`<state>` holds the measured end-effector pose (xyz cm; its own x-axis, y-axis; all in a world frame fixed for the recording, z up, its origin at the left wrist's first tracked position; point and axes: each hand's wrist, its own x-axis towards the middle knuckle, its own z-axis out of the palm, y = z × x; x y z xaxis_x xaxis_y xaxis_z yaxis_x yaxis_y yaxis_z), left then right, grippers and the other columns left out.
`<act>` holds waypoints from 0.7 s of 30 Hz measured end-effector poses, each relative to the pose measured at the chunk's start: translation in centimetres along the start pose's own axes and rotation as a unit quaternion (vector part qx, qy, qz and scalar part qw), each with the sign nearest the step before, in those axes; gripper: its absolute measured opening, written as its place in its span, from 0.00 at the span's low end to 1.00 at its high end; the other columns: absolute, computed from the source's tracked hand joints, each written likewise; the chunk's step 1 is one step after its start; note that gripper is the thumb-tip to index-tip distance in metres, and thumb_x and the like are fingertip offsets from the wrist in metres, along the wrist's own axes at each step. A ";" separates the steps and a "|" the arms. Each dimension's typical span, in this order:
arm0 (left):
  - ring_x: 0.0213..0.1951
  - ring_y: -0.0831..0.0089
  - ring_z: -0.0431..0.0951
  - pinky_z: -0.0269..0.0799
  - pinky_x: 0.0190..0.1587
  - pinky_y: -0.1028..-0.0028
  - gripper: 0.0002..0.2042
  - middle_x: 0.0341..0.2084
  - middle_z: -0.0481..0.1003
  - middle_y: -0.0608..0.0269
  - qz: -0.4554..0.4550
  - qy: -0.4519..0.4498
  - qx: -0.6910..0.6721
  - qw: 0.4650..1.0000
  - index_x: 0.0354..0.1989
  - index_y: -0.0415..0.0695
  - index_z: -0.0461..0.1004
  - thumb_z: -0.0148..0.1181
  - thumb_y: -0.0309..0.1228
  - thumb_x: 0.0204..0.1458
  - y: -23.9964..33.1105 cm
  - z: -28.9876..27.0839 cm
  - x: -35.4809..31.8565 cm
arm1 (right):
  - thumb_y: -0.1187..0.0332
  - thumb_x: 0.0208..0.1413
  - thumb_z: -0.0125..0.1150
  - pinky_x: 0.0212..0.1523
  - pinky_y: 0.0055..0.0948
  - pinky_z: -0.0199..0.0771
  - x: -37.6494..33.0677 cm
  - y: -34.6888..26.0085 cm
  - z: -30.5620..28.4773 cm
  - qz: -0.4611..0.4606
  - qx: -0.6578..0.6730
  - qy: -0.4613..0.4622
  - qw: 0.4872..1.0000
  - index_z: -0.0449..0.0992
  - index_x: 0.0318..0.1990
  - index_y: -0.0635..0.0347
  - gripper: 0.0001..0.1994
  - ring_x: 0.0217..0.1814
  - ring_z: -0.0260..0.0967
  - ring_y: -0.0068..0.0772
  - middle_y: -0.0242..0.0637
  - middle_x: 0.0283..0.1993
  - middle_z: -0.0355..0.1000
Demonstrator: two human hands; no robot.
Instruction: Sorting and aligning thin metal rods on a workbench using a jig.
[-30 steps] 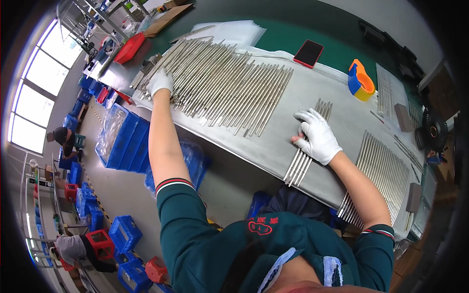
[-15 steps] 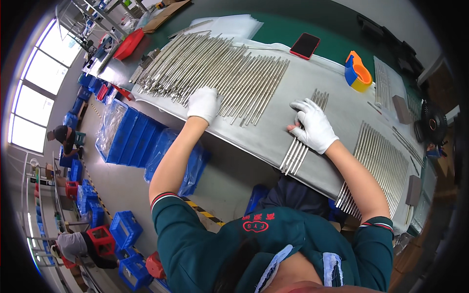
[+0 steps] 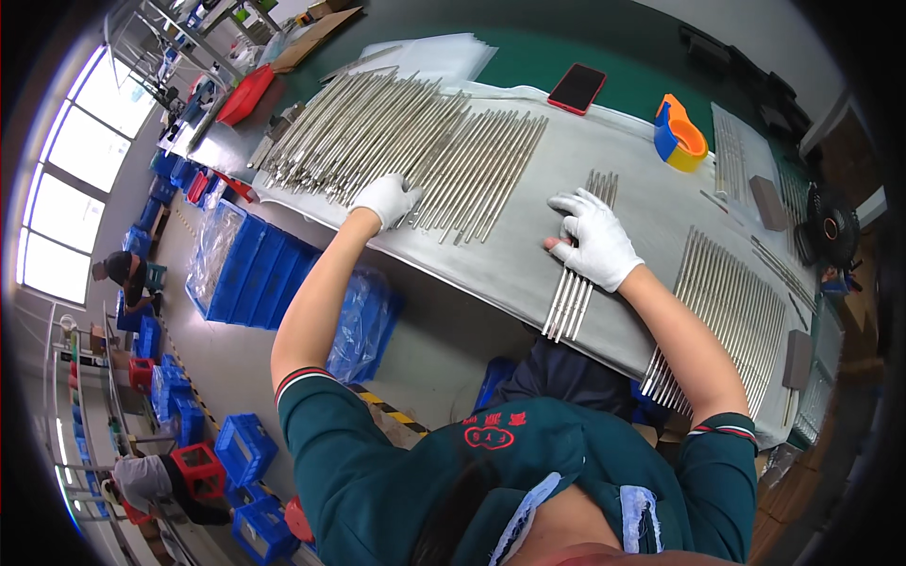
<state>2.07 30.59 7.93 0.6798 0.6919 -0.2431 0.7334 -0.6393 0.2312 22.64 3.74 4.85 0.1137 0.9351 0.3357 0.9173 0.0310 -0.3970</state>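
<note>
A wide pile of thin silver metal rods [image 3: 363,132] covers the left part of the table. My left hand [image 3: 385,200], in a white glove, lies at the pile's near edge with its fingers curled down among the rod ends. What its fingertips hold is hidden. Over a small bundle of several rods [image 3: 568,302] rests my right hand [image 3: 599,243], gloved too, its thumb apart from the bent fingers. Bare fingertips show at the thumb side. Farther right, another row of rods [image 3: 722,316] lies side by side.
The grey-covered table [image 3: 491,274] also holds a red-edged phone [image 3: 578,89], an orange and blue tape dispenser [image 3: 679,137] and grey blocks [image 3: 769,203]. Blue crates [image 3: 250,269] stand on the floor to the left. Two people [image 3: 132,274] are farther off.
The whole view has shifted slightly. My left hand has turned a little, its fingers now pointing more to the right. My right hand stays over the small bundle.
</note>
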 end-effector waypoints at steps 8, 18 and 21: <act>0.37 0.51 0.76 0.70 0.42 0.58 0.13 0.34 0.75 0.48 0.031 0.138 0.054 0.988 0.34 0.43 0.74 0.54 0.41 0.50 1.6 0.9 -3.1 | 0.57 0.48 0.59 0.66 0.39 0.50 -0.2 0.1 -0.1 0.010 0.005 -0.003 1.000 0.71 0.16 0.62 0.18 0.59 0.60 0.46 0.46 0.53 0.68; 0.37 0.51 0.76 0.70 0.43 0.59 0.15 0.31 0.76 0.46 -0.014 0.011 0.189 0.982 0.32 0.39 0.76 0.54 0.40 0.48 2.4 0.3 -1.5 | 0.56 0.48 0.58 0.66 0.39 0.50 0.0 0.0 -0.2 -0.006 -0.008 -0.008 1.000 0.72 0.18 0.63 0.18 0.59 0.60 0.45 0.45 0.53 0.68; 0.39 0.50 0.76 0.70 0.43 0.60 0.17 0.33 0.75 0.41 0.008 0.003 0.145 0.989 0.34 0.35 0.75 0.51 0.39 0.48 0.9 -0.1 -1.4 | 0.56 0.49 0.58 0.66 0.39 0.50 0.0 0.1 0.1 -0.008 -0.003 -0.005 1.000 0.72 0.18 0.64 0.19 0.59 0.60 0.45 0.45 0.53 0.68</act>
<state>1.79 29.09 8.60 0.6920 0.6824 -0.2353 0.6934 -0.7191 -0.0461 22.66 3.80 4.76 0.0952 0.9379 0.3335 0.9213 0.0439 -0.3864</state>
